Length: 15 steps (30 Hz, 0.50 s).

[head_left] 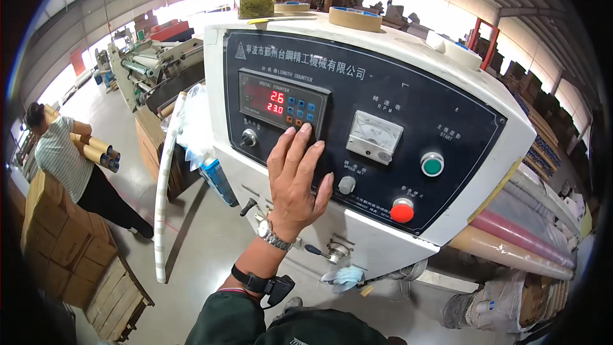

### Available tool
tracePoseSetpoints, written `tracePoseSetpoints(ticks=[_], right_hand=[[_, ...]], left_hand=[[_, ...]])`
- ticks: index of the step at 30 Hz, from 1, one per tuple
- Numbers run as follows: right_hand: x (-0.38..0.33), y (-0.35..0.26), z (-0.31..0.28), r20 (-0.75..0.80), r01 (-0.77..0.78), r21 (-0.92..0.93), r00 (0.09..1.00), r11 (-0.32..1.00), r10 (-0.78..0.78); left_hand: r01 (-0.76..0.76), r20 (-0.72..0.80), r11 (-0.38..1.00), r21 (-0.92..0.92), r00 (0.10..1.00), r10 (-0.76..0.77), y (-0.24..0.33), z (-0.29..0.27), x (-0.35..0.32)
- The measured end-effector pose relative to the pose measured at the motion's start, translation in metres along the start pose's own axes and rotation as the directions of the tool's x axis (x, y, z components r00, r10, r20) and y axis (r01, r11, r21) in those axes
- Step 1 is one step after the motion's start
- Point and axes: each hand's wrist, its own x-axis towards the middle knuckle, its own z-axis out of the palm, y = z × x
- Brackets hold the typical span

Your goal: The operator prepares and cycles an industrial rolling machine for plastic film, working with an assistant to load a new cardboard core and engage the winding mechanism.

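My left hand [295, 179] is raised to the dark control panel [383, 92] of a white machine [220, 89]. Its fingers are stretched out, and the fingertips touch the lower buttons of a digital counter [311, 92] with red lit digits. A wristwatch [273, 236] and a black strap [252, 283] with a small device circle that arm. Right of the hand are a grey knob [347, 184], a square dial gauge [375, 137], a green button [432, 165] and a red button [402, 211]. A small switch [248, 138] sits left of it. My right hand is out of view.
Tape rolls [355, 19] and a clear jar [257, 4] with green contents stand on the machine. At left, a person [64, 160] carries cardboard tubes [96, 153] beside stacked cartons [60, 233]. A long pale tube [167, 198] stands nearby. Wrapped film rolls [523, 243] lie at right.
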Motion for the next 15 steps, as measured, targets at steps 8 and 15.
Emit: tracePoseSetpoints(ticks=[8, 15], right_hand=[[-0.003, 0.018, 0.005, 0.009, -0.005, -0.037, 1.0, 0.999, 0.005], [0.004, 0.06, 0.007, 0.058, 0.199, -0.337, 0.98, 0.92, -0.191]], left_hand=[[-0.005, 0.183, 0.985, 0.17, 0.983, -0.027, 0.009, -0.013, 0.004], [-0.076, 0.012, 0.989, -0.124, 0.997, 0.078, 0.016, -0.005, -0.034]])
